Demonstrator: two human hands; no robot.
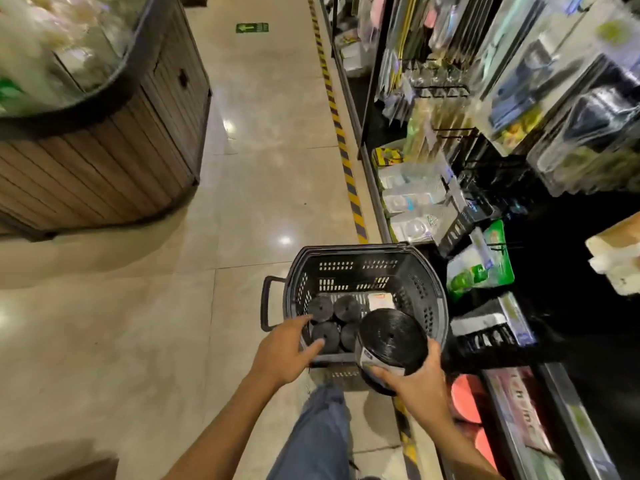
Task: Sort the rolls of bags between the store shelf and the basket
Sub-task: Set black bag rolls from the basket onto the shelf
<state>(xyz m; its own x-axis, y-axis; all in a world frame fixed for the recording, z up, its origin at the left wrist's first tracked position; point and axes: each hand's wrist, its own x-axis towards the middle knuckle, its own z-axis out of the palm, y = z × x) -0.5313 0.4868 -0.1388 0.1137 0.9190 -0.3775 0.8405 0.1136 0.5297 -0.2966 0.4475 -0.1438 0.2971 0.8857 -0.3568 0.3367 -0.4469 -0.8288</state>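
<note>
Tiled floor (pixel 242 168) holds the basket (pixel 346 268); the right hand (pixel 415 382) grips a black roll (pixel 391 336), the left hand (pixel 284 351) hovers relaxed.

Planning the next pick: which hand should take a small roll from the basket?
Probably left: the left hand is free at the small rolls; the right hand grips the big roll.

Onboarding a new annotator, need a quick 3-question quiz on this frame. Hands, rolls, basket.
1. How many small black rolls show standing in the basket?
2. What holds the large roll? A) neither hand B) the right hand C) both hands
3. True or false: the left hand grips the basket's side handle.
Key: 1) four; 2) B; 3) false, its straight fingers reach over the near rim, off the handle.
</note>
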